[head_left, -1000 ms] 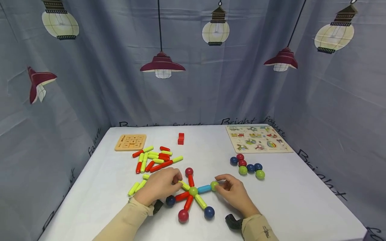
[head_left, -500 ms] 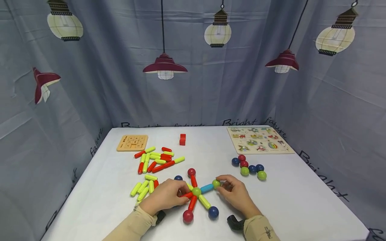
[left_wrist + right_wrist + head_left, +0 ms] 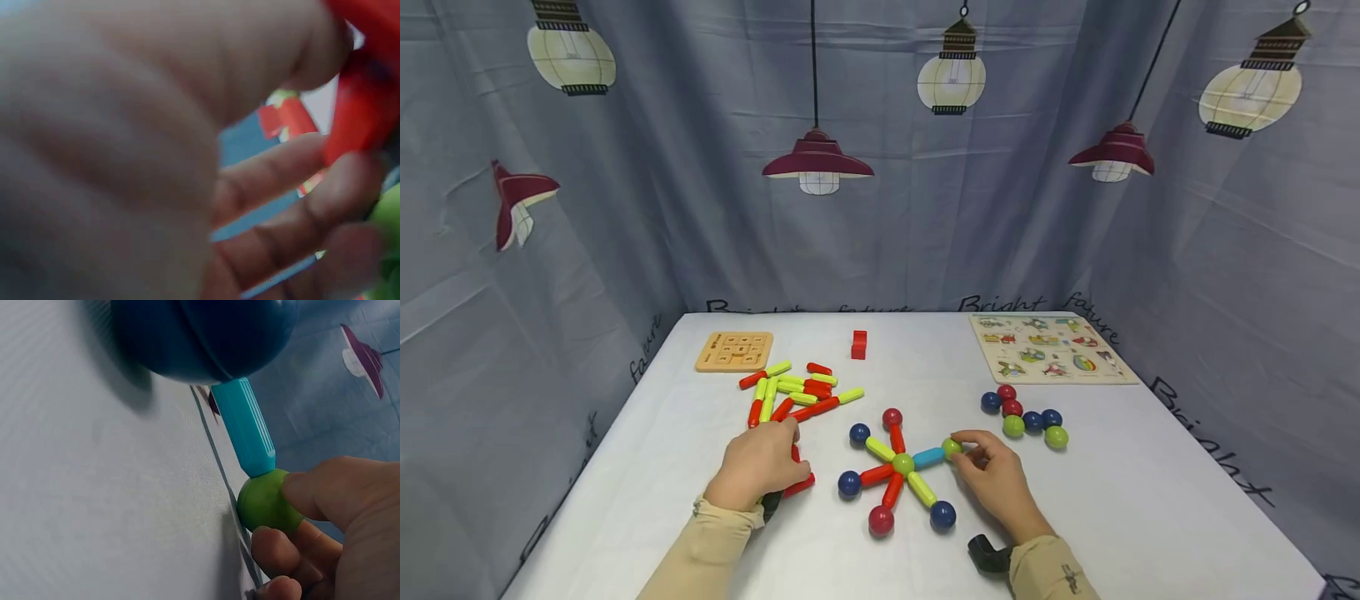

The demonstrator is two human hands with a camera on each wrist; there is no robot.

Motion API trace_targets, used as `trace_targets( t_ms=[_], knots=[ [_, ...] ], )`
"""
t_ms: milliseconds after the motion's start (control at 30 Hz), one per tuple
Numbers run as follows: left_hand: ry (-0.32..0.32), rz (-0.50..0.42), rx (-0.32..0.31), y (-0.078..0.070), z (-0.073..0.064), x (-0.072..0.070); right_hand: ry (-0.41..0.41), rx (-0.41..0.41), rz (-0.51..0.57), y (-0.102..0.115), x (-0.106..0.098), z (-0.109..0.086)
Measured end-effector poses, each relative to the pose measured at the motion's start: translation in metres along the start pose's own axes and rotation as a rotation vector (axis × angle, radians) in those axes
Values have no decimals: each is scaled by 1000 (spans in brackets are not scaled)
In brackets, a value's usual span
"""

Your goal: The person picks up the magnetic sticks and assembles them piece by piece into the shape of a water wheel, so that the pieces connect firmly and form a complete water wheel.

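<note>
In the head view my left hand (image 3: 760,462) is low over the loose sticks at the left, with red sticks (image 3: 799,486) showing by its thumb and fingertips. The left wrist view puts a red stick (image 3: 359,119) between the thumb and the fingers; I cannot tell whether they grip it. My right hand (image 3: 996,479) pinches a green ball (image 3: 265,500) at the end of a turquoise stick (image 3: 244,428). That stick belongs to a flat star of several sticks around a central green ball (image 3: 903,464), with red balls (image 3: 881,521) and blue balls (image 3: 943,516) on or at the outer ends.
Red and yellow-green sticks (image 3: 820,408) lie in a pile behind my left hand. Several loose balls (image 3: 1032,421) stand at the right. Further back are a wooden number board (image 3: 733,352), a red block (image 3: 859,344) and a picture puzzle board (image 3: 1052,350). Grey curtains surround the white table (image 3: 917,367).
My left hand has gone from the star's left side to the loose sticks further left, uncovering the blue balls there. My right hand stays on the green ball.
</note>
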State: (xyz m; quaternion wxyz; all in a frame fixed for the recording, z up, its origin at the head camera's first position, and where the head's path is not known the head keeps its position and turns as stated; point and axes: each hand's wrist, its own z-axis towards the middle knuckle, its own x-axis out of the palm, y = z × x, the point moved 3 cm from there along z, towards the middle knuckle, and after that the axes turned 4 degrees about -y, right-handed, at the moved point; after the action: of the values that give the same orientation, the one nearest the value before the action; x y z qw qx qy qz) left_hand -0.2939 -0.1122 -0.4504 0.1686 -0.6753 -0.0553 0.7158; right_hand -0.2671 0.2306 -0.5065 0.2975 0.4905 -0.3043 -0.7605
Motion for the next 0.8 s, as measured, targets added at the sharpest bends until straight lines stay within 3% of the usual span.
trace_targets(
  t_ms=[67, 167, 267, 333, 400, 467, 533, 600, 700, 800],
  knots=[
    [29, 9, 13, 1, 3, 5, 1, 12, -2, -2, 0, 1],
    [-9, -1, 56, -3, 9, 13, -21, -17, -12, -3, -1, 2],
    [-42, -8, 68, -7, 13, 19, -73, -116, -34, 3, -2, 3],
    [-49, -19, 61, -8, 14, 22, -54, -216, -50, 12, -2, 5],
    [-52, -65, 50, -7, 14, 23, 50, -300, -72, 25, 2, 9],
    [-34, -157, 51, -7, 12, 25, 213, -363, -78, 37, 9, 13],
    [15, -268, 73, -9, 8, 29, 387, -373, -97, 45, 18, 17],
    [76, -352, 105, -13, 4, 34, 504, -359, -132, 48, 25, 20],
    [123, -377, 158, -20, 0, 41, 573, -337, -176, 46, 32, 21],
    [107, -381, 152, -25, 0, 44, 547, -329, -187, 42, 34, 21]
  ],
)
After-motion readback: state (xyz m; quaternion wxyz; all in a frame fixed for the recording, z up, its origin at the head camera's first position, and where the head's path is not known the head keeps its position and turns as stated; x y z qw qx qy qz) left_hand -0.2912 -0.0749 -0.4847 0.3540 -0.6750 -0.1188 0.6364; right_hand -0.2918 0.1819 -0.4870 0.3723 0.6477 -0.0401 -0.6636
